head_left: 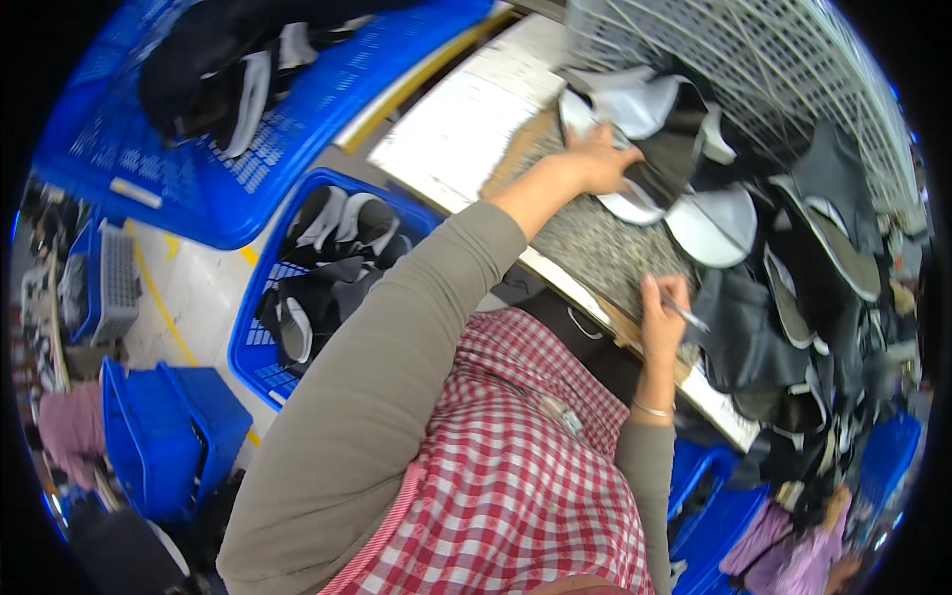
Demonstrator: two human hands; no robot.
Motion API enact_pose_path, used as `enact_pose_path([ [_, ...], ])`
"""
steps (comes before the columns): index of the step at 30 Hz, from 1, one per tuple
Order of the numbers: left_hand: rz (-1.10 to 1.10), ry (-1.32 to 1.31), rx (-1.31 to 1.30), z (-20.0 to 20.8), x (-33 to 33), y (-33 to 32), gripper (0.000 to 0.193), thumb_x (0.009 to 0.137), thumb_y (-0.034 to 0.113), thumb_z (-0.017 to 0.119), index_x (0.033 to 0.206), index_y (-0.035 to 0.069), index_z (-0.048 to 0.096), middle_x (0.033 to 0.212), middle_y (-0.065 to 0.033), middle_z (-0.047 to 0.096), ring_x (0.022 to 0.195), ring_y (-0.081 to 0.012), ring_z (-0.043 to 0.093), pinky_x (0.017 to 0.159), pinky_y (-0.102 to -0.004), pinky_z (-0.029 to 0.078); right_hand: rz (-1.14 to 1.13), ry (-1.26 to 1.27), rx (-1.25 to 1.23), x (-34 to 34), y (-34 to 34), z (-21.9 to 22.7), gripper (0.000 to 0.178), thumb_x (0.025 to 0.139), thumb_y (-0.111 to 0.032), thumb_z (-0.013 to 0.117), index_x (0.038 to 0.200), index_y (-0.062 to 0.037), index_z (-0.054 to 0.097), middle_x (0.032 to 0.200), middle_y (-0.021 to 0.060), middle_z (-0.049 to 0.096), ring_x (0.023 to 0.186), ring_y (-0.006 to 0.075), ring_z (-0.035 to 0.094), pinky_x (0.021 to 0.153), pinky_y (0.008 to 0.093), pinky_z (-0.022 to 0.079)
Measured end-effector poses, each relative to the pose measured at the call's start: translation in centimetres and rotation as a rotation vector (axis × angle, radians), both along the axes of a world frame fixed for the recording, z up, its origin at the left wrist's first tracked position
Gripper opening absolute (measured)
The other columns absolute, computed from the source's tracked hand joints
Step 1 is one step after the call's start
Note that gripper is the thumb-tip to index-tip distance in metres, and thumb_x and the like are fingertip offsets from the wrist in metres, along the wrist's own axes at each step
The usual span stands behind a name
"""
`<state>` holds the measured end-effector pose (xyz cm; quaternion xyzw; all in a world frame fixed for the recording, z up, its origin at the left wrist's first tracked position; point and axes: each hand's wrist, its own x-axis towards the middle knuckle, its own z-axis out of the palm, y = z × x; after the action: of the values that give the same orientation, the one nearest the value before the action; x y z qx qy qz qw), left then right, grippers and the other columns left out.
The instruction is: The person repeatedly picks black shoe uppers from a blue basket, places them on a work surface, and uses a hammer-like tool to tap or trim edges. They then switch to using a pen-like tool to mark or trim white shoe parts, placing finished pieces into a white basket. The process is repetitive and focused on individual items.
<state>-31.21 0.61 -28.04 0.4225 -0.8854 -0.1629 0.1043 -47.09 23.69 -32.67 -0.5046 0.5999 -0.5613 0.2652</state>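
My left hand (600, 164) reaches across the bench, its fingers closed at the edge of a dark shoe upper (666, 164) with white lining. Motion blurs the fingertips. My right hand (666, 315) is near the bench's front edge, closed around a slim silver tool (686, 316) whose tip points right; its exact kind is unclear. Between the hands lies a speckled grey-brown work pad (600, 243). More black and white uppers (712, 223) overlap beside the left hand, and a pile of black uppers (749, 327) spreads to the right of my right hand.
A grey plastic crate (754, 69) stands along the bench's far side. To the left are a large blue basket (337, 84) and a lower blue basket (253, 337), both with shoe pieces inside. Blue bins (164, 431) stand on the floor. A person in pink (783, 545) is at lower right.
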Motion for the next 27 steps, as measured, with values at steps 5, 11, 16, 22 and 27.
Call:
enact_pose_path([
  [5,0.020,0.649,-0.347,2.5,15.8,-5.5,0.043,0.089,0.022,0.079,0.128,0.009,0.068,0.125,-0.0151,0.067,0.123,-0.0324,0.061,0.107,-0.0426,0.048,0.081,-0.110,-0.098,-0.8,1.0,-0.5,0.023,0.101,-0.013,0.070,0.090,-0.0061,0.052,0.076,-0.0044,0.052,0.069,0.0032,0.044,0.062,0.0209,0.036],
  [11,1.212,-0.172,-0.477,-2.4,43.3,-4.2,0.060,0.083,0.024,0.081,0.128,-0.002,0.052,0.128,-0.0258,0.054,0.121,-0.0427,0.055,0.097,-0.0532,0.053,0.013,0.036,-0.009,-0.9,1.2,-0.8,0.024,0.101,-0.015,0.070,0.088,-0.0060,0.052,0.076,-0.0043,0.052,0.069,0.0032,0.043,0.064,0.0204,0.037],
  [16,1.305,-0.474,-0.670,-3.5,53.1,-5.8,0.027,0.090,0.016,0.067,0.110,0.006,0.053,0.115,-0.0142,0.057,0.109,-0.0326,0.060,0.085,-0.0487,0.058,-0.004,0.037,0.017,-0.4,0.9,-0.4,0.024,0.101,-0.016,0.070,0.088,-0.0064,0.052,0.075,-0.0046,0.050,0.067,0.0029,0.041,0.062,0.0210,0.035],
  [22,1.452,-0.302,-0.744,-2.7,56.3,-6.2,0.053,0.086,0.039,0.080,0.121,0.008,0.056,0.117,-0.0151,0.061,0.115,-0.0350,0.059,0.086,-0.0505,0.054,-0.039,0.031,0.026,-0.2,1.1,-0.3,0.026,0.101,-0.017,0.070,0.087,-0.0061,0.052,0.075,-0.0042,0.051,0.067,0.0033,0.042,0.061,0.0214,0.035],
  [27,1.347,-0.143,-0.482,-1.0,54.6,-5.3,0.029,0.097,0.036,0.065,0.116,0.015,0.070,0.117,-0.0115,0.071,0.110,-0.0362,0.067,0.090,-0.0521,0.053,-0.038,0.034,-0.014,0.0,0.8,-0.4,0.025,0.101,-0.016,0.070,0.087,-0.0062,0.052,0.075,-0.0036,0.053,0.068,0.0034,0.044,0.063,0.0212,0.037],
])
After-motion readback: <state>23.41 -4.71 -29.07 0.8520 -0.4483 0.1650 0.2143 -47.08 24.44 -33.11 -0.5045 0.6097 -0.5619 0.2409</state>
